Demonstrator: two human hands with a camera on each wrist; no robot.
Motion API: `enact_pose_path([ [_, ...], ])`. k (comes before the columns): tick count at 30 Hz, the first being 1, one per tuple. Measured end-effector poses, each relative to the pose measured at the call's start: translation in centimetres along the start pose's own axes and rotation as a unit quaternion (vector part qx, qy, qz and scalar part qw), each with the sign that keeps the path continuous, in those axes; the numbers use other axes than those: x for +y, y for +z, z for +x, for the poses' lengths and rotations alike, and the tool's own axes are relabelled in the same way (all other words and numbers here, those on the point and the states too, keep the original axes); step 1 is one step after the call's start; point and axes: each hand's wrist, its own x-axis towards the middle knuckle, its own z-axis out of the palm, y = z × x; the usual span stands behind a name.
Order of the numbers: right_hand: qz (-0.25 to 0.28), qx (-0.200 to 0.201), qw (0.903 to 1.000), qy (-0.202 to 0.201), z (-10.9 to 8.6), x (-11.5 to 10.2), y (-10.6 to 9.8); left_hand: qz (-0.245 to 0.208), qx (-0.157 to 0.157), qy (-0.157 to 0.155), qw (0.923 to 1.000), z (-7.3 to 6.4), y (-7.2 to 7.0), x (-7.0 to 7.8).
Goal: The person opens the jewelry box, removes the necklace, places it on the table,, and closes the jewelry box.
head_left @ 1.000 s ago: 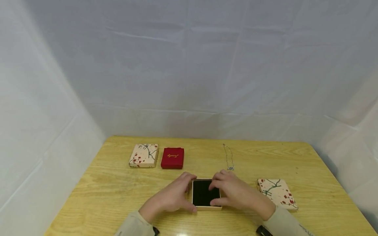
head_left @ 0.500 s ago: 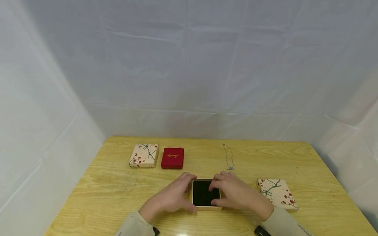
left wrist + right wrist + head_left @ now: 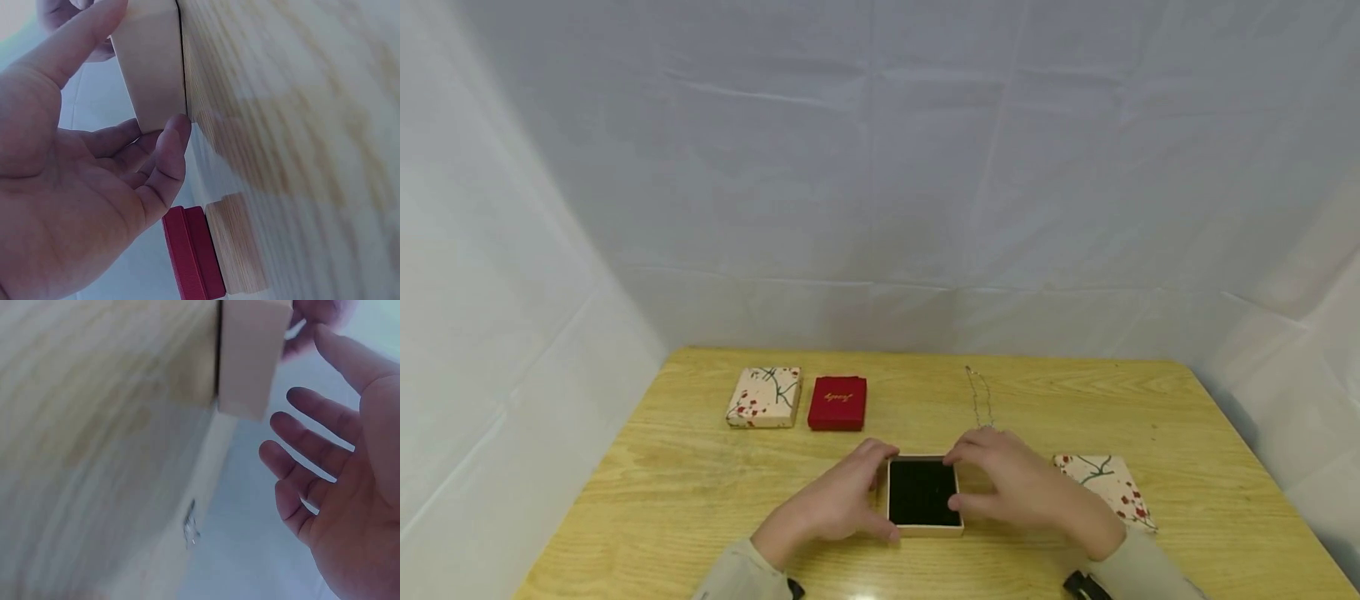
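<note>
A cream box base [image 3: 925, 532] lined with a black insert [image 3: 921, 493] sits on the wooden table in front of me. My left hand [image 3: 841, 502] grips it from the left, thumb at the near corner and fingers at the far one. Over its right edge hovers my right hand [image 3: 1017, 482], fingers loosely spread and holding nothing; the right wrist view shows these fingers apart from the box wall [image 3: 250, 362]. Just beyond the right hand lies a silver necklace [image 3: 190, 530], its pendant partly hidden in the head view. A flowered lid [image 3: 1108, 483] lies behind the right wrist.
Farther back on the left stand a flowered cream box [image 3: 764, 397] and a closed red box [image 3: 838, 403] with gold script. White sheeting [image 3: 880, 208] surrounds the wooden table [image 3: 685, 500] at the back and sides.
My right hand has drawn back to the right, off the black insert, and now covers part of the pendant and lid. The left hand and box base stay put.
</note>
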Motion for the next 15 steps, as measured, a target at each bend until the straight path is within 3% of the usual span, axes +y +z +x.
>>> enact_pose_path([
  [6,-0.008,0.004,0.9994,0.034,-1.8,1.1,-1.7,0.004,0.001,0.0,1.0,0.0,0.1,0.0],
  [15,-0.023,0.024,0.998,0.053,-4.6,3.3,-3.7,0.009,0.004,0.004,0.9999,0.0,0.0,0.0],
])
